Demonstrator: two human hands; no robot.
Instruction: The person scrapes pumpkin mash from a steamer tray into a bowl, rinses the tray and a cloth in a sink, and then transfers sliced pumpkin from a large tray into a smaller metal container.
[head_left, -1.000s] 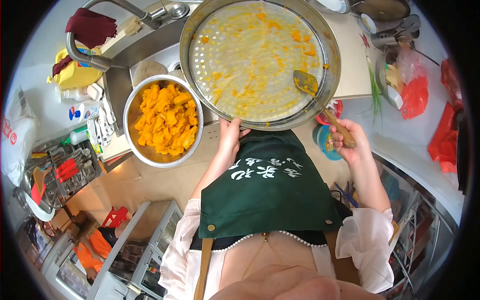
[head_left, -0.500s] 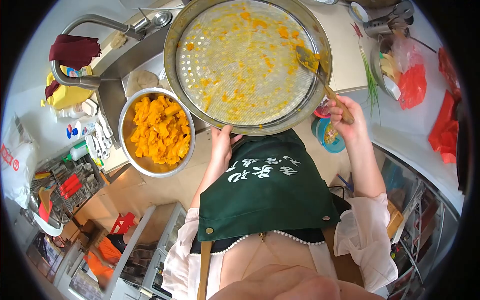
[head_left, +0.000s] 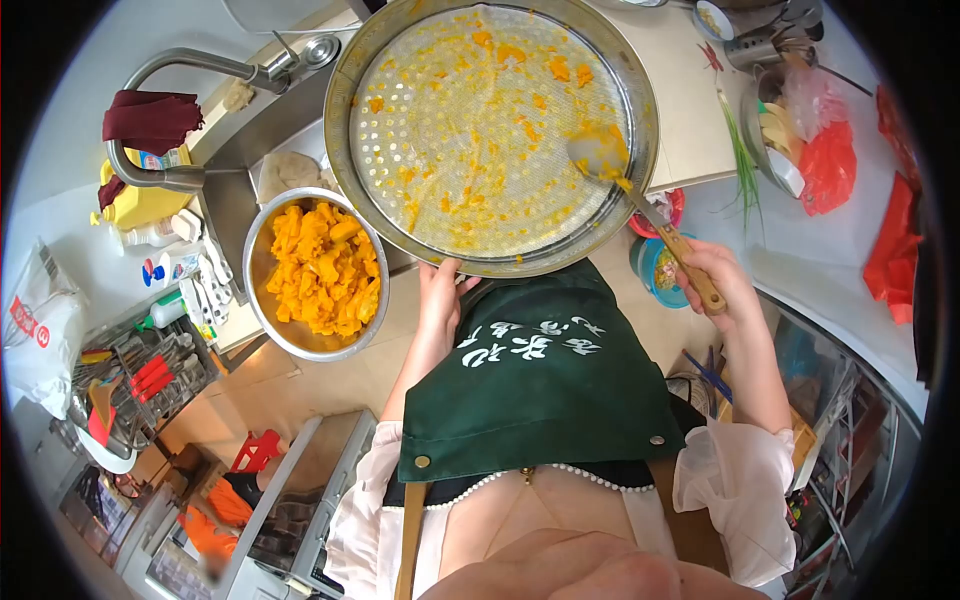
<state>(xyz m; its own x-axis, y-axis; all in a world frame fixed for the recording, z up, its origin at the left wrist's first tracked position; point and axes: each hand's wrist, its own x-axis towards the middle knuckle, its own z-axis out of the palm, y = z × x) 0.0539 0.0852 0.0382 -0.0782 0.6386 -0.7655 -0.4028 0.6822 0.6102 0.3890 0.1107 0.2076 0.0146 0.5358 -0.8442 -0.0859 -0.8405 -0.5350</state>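
Note:
A large round steamer tray (head_left: 338,130) lined with a pale mesh cloth (head_left: 450,130) takes up the top centre, with orange bits scattered over the cloth. My left hand (head_left: 441,293) grips the tray's near rim, its fingers partly hidden beneath. My right hand (head_left: 722,283) is closed round the wooden handle of a metal spoon (head_left: 658,217), whose blurred bowl is over the right part of the cloth. Left of the tray, a steel bowl (head_left: 256,316) holds a heap of soft orange chunks (head_left: 325,265).
A sink (head_left: 235,150) with a faucet (head_left: 190,62) lies at the upper left, beside a yellow jug (head_left: 145,205). Blue and red tubs (head_left: 657,272) sit below the counter at right. A person in orange (head_left: 215,515) is at the lower left.
My right hand has moved down and right. The spoon's bowl has shifted left and slightly down over the cloth. My left hand remains at the rim.

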